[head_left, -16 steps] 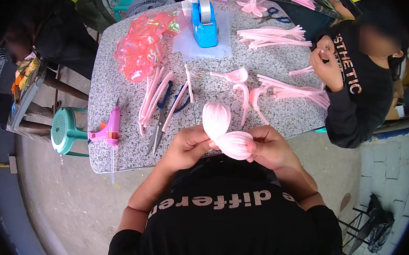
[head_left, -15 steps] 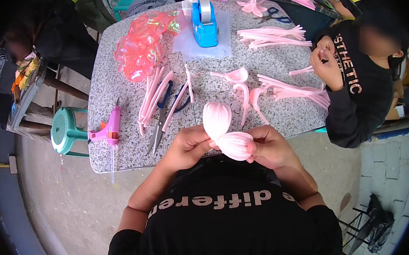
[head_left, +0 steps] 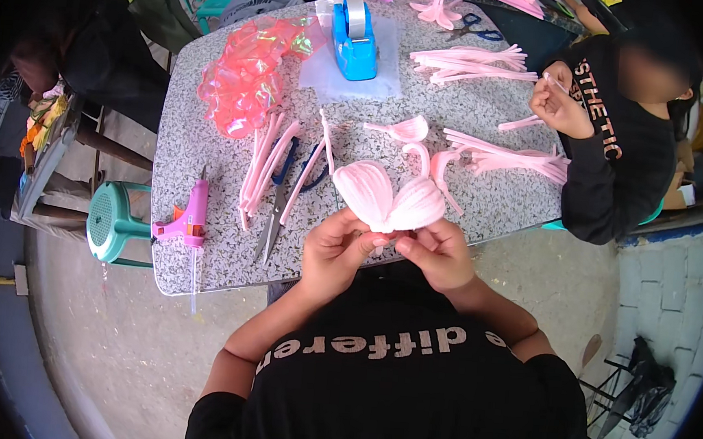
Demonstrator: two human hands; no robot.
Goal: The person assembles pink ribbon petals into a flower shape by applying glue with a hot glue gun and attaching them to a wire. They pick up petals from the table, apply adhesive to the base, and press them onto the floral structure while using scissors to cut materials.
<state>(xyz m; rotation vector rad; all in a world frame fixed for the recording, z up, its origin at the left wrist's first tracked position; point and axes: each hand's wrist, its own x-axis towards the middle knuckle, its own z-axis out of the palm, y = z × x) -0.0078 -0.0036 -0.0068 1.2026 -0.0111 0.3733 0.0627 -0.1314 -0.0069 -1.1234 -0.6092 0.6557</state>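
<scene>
Between both hands, above the table's near edge, I have a pair of pale pink pipe-cleaner petals (head_left: 366, 192), spread in a V and joined at the bottom. My left hand (head_left: 339, 255) pinches the joined base with thumb and fingers. On the other side my right hand (head_left: 440, 257) is closed at the base of the right petal, its thumb almost meeting the left one. Just beyond lie a loose pink petal (head_left: 409, 129) and curved pink pieces (head_left: 446, 171). Dark-handled scissors (head_left: 276, 206) rest among pink pipe cleaners (head_left: 258, 172) to the left.
A pink glue gun (head_left: 194, 217) lies at the table's left edge. Further back are crumpled iridescent film (head_left: 243, 77), a blue tape dispenser (head_left: 355, 52) and pipe-cleaner bundles (head_left: 472, 63). A co-worker (head_left: 625, 149) sits at the right; a green stool (head_left: 111, 223) stands left.
The petals have turned upright and opened side by side, away from me. My right hand has moved from the right petal's outer end down to the base, closer to my left hand.
</scene>
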